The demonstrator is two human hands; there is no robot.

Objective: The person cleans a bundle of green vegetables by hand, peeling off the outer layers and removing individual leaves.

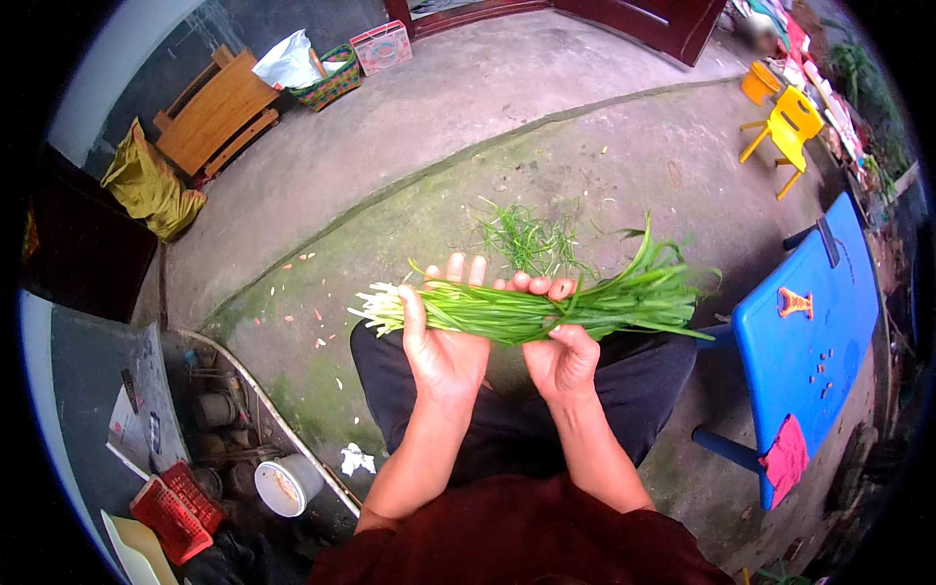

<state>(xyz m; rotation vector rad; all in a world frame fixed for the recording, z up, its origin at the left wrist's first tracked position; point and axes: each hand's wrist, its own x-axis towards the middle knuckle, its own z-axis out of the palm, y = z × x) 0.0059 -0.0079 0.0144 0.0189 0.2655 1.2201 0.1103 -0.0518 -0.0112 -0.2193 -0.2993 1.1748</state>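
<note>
A thick bundle of long green garlic chives (504, 311) lies crosswise over my lap, held up in both palms. My left hand (446, 344) cradles it near the pale cut ends, which stick out to the left, with the thumb over the front. Further right, my right hand (563, 365) grips the green leafy half between curled fingers and thumb. The loose leaf tips fan out to the right. On the concrete floor beyond the bundle sits a small heap of stripped green trimmings (530, 238).
At right stands a blue table (790, 351) with a pink cloth (786, 461) over its edge. Behind it is a yellow chair (790, 131). A white bucket (289, 486) and red plastic baskets (175, 508) lie at lower left. A wooden bench (219, 110) and woven basket (329, 80) line the wall.
</note>
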